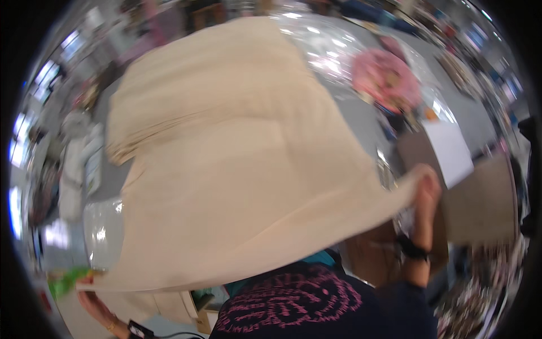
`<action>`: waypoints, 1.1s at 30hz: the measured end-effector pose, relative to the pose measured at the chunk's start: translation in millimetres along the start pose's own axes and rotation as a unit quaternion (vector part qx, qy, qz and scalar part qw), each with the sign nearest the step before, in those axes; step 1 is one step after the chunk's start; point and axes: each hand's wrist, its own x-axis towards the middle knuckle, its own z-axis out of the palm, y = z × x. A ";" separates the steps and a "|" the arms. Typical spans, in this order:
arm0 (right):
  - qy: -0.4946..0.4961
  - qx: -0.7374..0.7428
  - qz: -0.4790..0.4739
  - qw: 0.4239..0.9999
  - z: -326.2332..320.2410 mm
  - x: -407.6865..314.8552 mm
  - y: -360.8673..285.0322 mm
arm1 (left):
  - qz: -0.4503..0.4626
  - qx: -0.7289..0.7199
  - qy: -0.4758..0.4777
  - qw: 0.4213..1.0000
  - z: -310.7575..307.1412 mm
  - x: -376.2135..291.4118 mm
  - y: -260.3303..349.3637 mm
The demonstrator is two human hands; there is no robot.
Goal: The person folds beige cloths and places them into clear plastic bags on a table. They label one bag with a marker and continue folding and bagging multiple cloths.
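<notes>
A large beige cloth (203, 190) is stretched in front of me. Its far part lies in a thick layered stack of the same beige fabric (203, 80) on a grey table. My right hand (427, 186), a black band on its wrist, grips the cloth's near right corner and holds it raised. At the lower left, my left hand (87, 292) holds the near left corner; its fingers are blurred and partly hidden by the cloth. Between the two hands the near edge hangs slightly slack, just before my dark shirt.
Clear plastic wrapping (322, 46) covers the table's far side, with a pink bundle (387, 80) on it. A white sheet (449, 152) lies on brown cardboard (482, 199) at right. A bright green item (67, 282) is beside my left hand. White rolls (72, 178) stand at left.
</notes>
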 end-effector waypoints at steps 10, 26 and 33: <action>-0.037 -0.385 -0.106 0.916 100.1 -27.4 80.8 | 0.050 0.230 -0.308 0.922 216.1 10.1 -121.2; -0.363 -0.235 -0.128 0.893 147.8 46.0 60.2 | 0.228 0.446 -0.234 0.833 323.2 101.1 -139.5; -0.342 -0.203 -0.041 0.917 116.6 53.5 77.5 | 0.261 0.438 -0.127 0.851 301.4 158.1 -162.7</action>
